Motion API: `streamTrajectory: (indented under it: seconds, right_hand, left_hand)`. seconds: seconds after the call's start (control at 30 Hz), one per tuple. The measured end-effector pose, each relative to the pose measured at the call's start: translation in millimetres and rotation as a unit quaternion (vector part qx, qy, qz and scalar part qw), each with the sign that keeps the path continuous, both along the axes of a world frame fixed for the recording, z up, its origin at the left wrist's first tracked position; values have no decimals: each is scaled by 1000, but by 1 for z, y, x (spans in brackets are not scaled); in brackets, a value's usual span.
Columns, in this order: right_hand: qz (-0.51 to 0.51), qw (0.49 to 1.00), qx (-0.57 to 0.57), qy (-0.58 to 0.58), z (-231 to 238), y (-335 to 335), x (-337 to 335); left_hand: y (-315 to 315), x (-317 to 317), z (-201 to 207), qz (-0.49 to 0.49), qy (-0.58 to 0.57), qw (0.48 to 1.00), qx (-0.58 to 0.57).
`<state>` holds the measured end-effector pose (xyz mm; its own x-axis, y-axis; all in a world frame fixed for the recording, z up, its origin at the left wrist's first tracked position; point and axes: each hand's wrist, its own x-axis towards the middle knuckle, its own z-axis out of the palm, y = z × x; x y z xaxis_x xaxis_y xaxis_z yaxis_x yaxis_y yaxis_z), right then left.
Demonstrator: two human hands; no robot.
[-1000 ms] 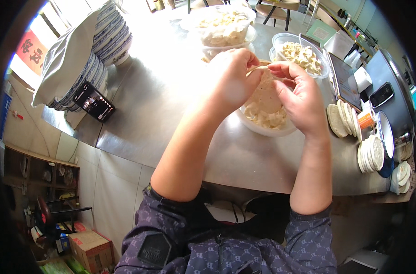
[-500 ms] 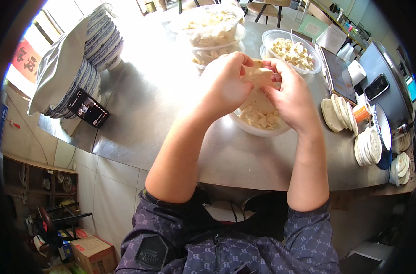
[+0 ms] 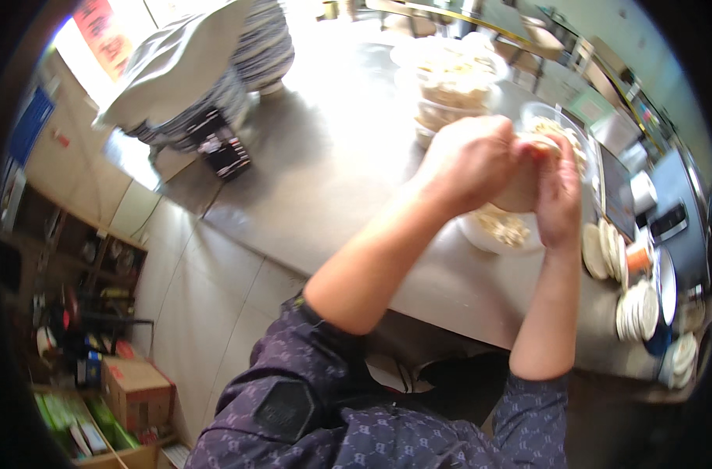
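My left hand (image 3: 469,160) and my right hand (image 3: 559,195) are raised close together over the table, fingers bent and closed around a pale round flatbread (image 3: 518,193). Motion blur softens the fingertips, and part of the bread is hidden behind the left hand. Right beneath the hands stands a white plastic tub (image 3: 493,246) holding small torn bread pieces (image 3: 506,227). Just beyond the left hand are stacked clear tubs (image 3: 442,117) heaped with similar pieces. Another clear tub (image 3: 537,111) with pieces sits behind the right hand.
Stacks of flatbreads (image 3: 637,311) and a patterned bowl (image 3: 665,285) line the right side, near a tablet (image 3: 615,191). At the left, a phone (image 3: 225,154) leans against stacked blue-and-white bowls (image 3: 264,47). A cardboard box (image 3: 137,391) is on the floor.
My view has turned left and tilted, so the table and its things appear farther right. My hands have come closer together, both still on the bread.
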<state>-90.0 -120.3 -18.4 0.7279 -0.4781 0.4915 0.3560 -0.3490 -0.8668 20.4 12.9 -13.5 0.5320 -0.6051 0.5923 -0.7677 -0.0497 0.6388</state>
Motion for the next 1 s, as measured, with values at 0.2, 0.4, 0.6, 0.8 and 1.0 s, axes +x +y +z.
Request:
streamTrajectory:
  seconds: [0.2, 0.4, 0.6, 0.8, 1.0]
  right_hand:
    - [-46, 997, 53, -20, -2, 0, 16]
    - [5, 995, 100, -16, 5, 1, 17]
    - [-46, 995, 85, 30, 19, 14, 9]
    - [-71, 976, 207, -3, 7, -2, 22]
    - [-194, 966, 161, -54, 6, -31, 18]
  left_hand:
    - [4, -7, 7, 40, -127, 988, -81]
    - [10, -7, 11, 68, -227, 962, -135]
    - [8, -6, 11, 57, -270, 935, -221]
    - [6, -16, 14, -16, -329, 908, -257]
    - [11, -23, 16, -14, -341, 891, -301]
